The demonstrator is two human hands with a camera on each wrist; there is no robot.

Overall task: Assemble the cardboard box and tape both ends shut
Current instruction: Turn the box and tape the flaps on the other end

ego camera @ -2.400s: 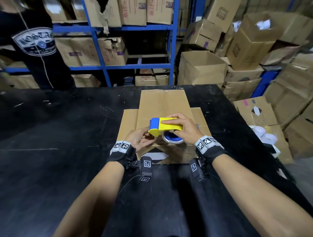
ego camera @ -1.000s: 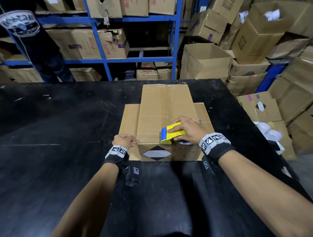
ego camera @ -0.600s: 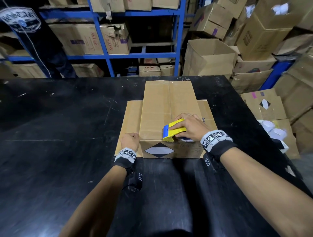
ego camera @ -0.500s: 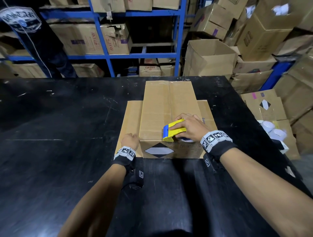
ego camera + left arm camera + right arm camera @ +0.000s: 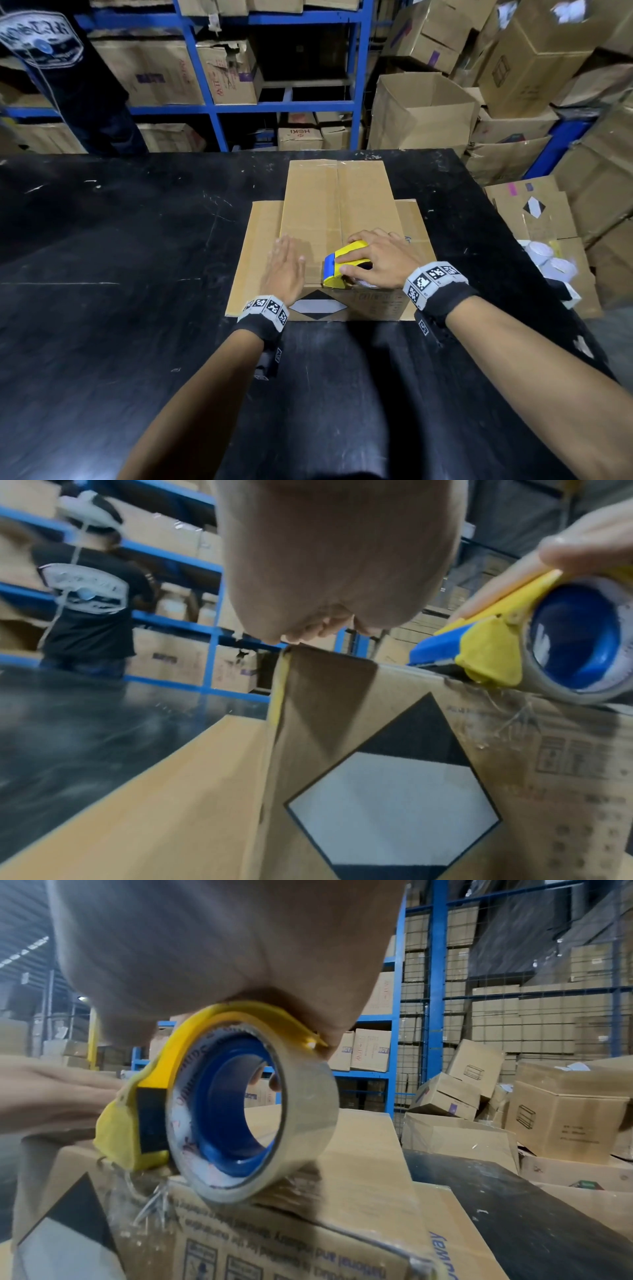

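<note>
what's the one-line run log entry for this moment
step: taping top seam | left hand: flat on cardboard box | right hand: grips tape dispenser at near edge | far seam: untaped

One cardboard box, one tape dispenser, two hands.

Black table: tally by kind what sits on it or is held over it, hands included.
Cardboard box: 1
Tape dispenser: 1
Hands: 2, left hand flat on the box, right hand gripping the dispenser
Total: 4
</note>
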